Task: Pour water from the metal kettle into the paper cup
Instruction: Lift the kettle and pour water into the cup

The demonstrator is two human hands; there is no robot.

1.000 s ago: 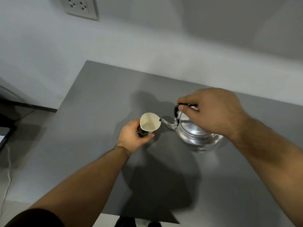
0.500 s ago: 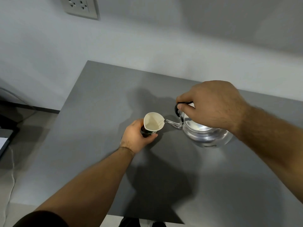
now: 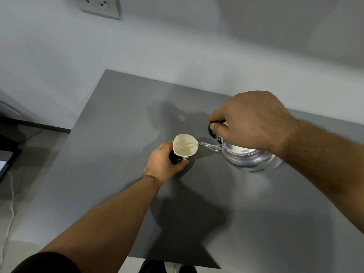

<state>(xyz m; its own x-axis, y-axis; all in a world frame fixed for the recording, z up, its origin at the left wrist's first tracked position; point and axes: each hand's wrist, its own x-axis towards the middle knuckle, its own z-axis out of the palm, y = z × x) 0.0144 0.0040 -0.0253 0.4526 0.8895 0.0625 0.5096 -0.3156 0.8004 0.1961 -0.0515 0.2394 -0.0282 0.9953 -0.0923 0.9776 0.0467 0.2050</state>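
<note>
Wall socket: pale double power outlet (image 3: 98, 5) up on the grey wall at top left, well apart from everything.

Left hand (image 3: 163, 164): fingers clenched around the lower dark-printed part of the cup, thumb side facing the camera, holding it above the bench or maybe resting on it, can't tell which.

Paper cup: white-lined paper cup with a dark green printed sleeve (image 3: 184, 145), tilted a bit so the mouth faces the spout. Light and squashy, so best gripped low and gently like here; squeezing near the rim would likely buckle it once it fills.

Water: thin clear stream (image 3: 194, 143) running from the spout tip over the rim into the cup. Fill level hard to read, looks low.

Kettle: shiny round aluminium kettle with a curved spout and black handle (image 3: 248, 156), tipped toward the cup, spout tip just at the rim. Rigid, slick metal, probably hefty with water, so the handle is the only sensible grab point.

Right hand (image 3: 250, 123): fingers wrapped tight on the black handle from above, tilting the kettle.

Bench: plain matte grey bench (image 3: 256, 223) under it all. Pour looks early, judging by the cup.
</note>
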